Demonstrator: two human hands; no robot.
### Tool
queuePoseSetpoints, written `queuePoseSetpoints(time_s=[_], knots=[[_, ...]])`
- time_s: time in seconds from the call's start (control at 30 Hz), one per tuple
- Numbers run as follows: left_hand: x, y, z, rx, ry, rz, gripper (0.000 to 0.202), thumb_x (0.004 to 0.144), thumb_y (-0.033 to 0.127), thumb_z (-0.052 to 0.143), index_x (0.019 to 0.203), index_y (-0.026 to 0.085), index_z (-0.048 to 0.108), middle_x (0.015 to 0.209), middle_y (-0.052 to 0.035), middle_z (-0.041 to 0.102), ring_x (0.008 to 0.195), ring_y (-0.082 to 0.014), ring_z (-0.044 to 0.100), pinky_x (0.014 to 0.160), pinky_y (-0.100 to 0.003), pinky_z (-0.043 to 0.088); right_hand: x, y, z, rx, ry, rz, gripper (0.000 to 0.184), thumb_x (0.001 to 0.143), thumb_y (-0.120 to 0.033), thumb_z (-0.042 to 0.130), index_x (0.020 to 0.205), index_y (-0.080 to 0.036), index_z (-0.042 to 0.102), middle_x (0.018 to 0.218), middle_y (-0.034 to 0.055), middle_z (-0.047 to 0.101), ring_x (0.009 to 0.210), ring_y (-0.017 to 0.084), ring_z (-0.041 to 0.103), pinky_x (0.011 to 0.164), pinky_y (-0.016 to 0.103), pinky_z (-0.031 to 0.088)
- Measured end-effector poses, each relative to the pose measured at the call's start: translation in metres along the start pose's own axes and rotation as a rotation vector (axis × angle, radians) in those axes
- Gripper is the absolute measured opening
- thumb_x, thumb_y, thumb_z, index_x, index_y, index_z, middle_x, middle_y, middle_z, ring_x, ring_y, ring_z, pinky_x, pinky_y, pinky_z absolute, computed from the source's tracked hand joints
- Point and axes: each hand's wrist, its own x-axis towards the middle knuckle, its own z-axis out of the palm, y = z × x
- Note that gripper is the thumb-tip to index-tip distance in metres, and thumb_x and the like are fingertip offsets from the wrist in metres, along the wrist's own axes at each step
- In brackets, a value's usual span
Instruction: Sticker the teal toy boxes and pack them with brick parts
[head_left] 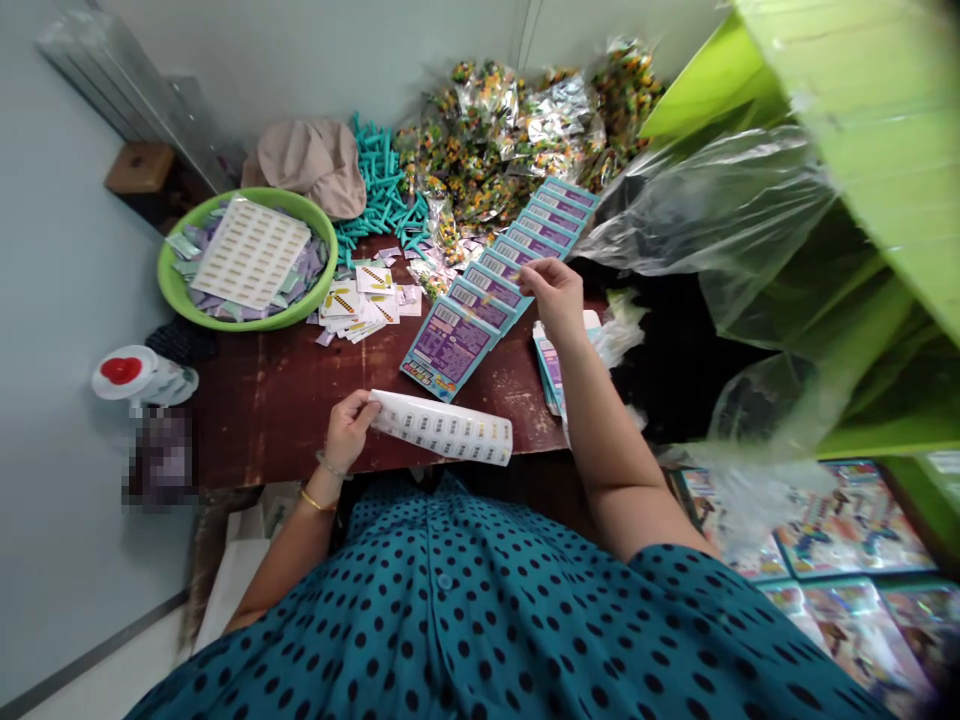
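Note:
A curling sheet of stickers [450,428] is pinched at its left end by my left hand [349,430], near the table's front edge. My right hand [553,295] is over a fanned row of purple and teal printed cards [454,345], thumb and fingertips pressed together at the right edge of one card. A small yellowish bit shows at those fingertips, perhaps a sticker; it is too small to make out. The cards overlap in a slanting line running away to the upper right, barcodes showing. Beneath my right forearm stands a stack of similar cards [550,370].
A green basin [169,275] holds small packets and another sticker sheet [251,255]. Behind the cards lie teal plastic pieces [379,180] and clear bags of colourful bits [487,150]. Printed slips [360,305] lie left of the cards. A green box [862,150] with plastic lining stands at right.

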Motion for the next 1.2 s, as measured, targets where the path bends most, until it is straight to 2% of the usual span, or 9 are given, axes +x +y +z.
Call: queuePoseSetpoints(time_s=[0.2, 0.3, 0.4, 0.53, 0.77, 0.9, 0.97, 1.07, 1.2], knots=[[0.009, 0.035, 0.028, 0.032, -0.065, 0.034, 0.043, 0.081, 0.048, 0.071, 0.054, 0.017, 0.059, 0.051, 0.0026, 0.049, 0.049, -0.0089, 0.041, 0.048, -0.021, 0.032, -0.08, -0.04, 0.027, 0.118, -0.314, 0.134, 0.027, 0.079, -0.051, 0.078, 0.08, -0.025, 0.07, 0.084, -0.0007, 0.067, 0.083, 0.016, 0.061, 0.084, 0.034, 0.053], [0.019, 0.054, 0.047, -0.029, -0.129, 0.022, 0.029, 0.077, 0.043, 0.077, 0.088, 0.016, 0.076, 0.074, -0.0021, 0.07, 0.055, -0.01, 0.051, 0.05, -0.021, 0.037, -0.122, -0.049, 0.048, 0.241, -0.44, 0.242, 0.028, 0.077, -0.053, 0.08, 0.081, -0.026, 0.073, 0.09, 0.0004, 0.067, 0.09, 0.018, 0.062, 0.086, 0.033, 0.053], [0.026, 0.062, 0.058, -0.08, -0.209, 0.012, 0.041, 0.078, 0.044, 0.076, 0.109, 0.016, 0.077, 0.086, -0.0063, 0.076, 0.058, -0.0115, 0.057, 0.051, -0.021, 0.04, -0.143, -0.047, 0.061, 0.292, -0.461, 0.318, 0.034, 0.074, -0.056, 0.083, 0.079, -0.025, 0.073, 0.091, 0.001, 0.066, 0.091, 0.018, 0.061, 0.084, 0.032, 0.052], [0.025, 0.061, 0.063, -0.071, -0.168, 0.061, 0.031, 0.082, 0.045, 0.071, 0.091, 0.015, 0.079, 0.081, -0.007, 0.077, 0.06, -0.013, 0.061, 0.053, -0.022, 0.044, -0.146, -0.038, 0.065, 0.263, -0.443, 0.331, 0.038, 0.073, -0.061, 0.082, 0.08, -0.024, 0.072, 0.089, 0.0011, 0.067, 0.089, 0.018, 0.062, 0.084, 0.033, 0.054], [0.021, 0.061, 0.066, -0.029, -0.096, 0.109, 0.025, 0.085, 0.038, 0.068, 0.085, 0.015, 0.079, 0.07, -0.0038, 0.073, 0.051, -0.0098, 0.052, 0.047, -0.021, 0.036, -0.14, -0.038, 0.059, -0.137, -0.295, -0.109, 0.031, 0.088, -0.056, 0.07, 0.107, -0.031, 0.074, 0.127, 0.0063, 0.064, 0.127, 0.028, 0.056, 0.117, 0.049, 0.04], [0.018, 0.058, 0.066, -0.052, -0.145, 0.042, 0.029, 0.085, 0.041, 0.07, 0.095, 0.015, 0.08, 0.06, -0.0003, 0.064, 0.045, -0.0075, 0.042, 0.043, -0.021, 0.028, -0.123, -0.05, 0.053, -0.173, -0.463, -0.243, 0.021, 0.087, -0.05, 0.074, 0.083, -0.029, 0.072, 0.124, 0.0032, 0.067, 0.126, 0.028, 0.058, 0.116, 0.052, 0.04], [0.017, 0.053, 0.063, -0.096, -0.148, -0.031, 0.04, 0.084, 0.043, 0.072, 0.113, 0.016, 0.078, 0.051, 0.0039, 0.055, 0.04, -0.0062, 0.033, 0.041, -0.022, 0.021, -0.099, -0.049, 0.044, -0.249, -0.327, -0.273, 0.021, 0.088, -0.047, 0.073, 0.078, -0.029, 0.07, 0.124, 0.0015, 0.066, 0.129, 0.029, 0.056, 0.118, 0.056, 0.037], [0.014, 0.044, 0.056, -0.17, -0.112, -0.098, 0.052, 0.083, 0.048, 0.074, 0.125, 0.017, 0.073, 0.051, 0.0038, 0.055, 0.04, -0.0072, 0.035, 0.04, -0.023, 0.023, -0.044, -0.024, 0.023, -0.37, -0.047, -0.245, 0.02, 0.089, -0.047, 0.07, 0.084, -0.028, 0.072, 0.127, 0.0041, 0.063, 0.133, 0.03, 0.051, 0.118, 0.06, 0.035], [0.009, 0.035, 0.045, -0.219, -0.077, -0.115, 0.049, 0.081, 0.048, 0.076, 0.119, 0.017, 0.076, 0.071, -0.0038, 0.071, 0.05, -0.0104, 0.053, 0.044, -0.022, 0.036, 0.017, 0.035, 0.006, -0.553, 0.012, -0.132, 0.015, 0.083, -0.038, 0.075, 0.081, -0.023, 0.072, 0.122, 0.0086, 0.067, 0.123, 0.032, 0.054, 0.113, 0.065, 0.034]])
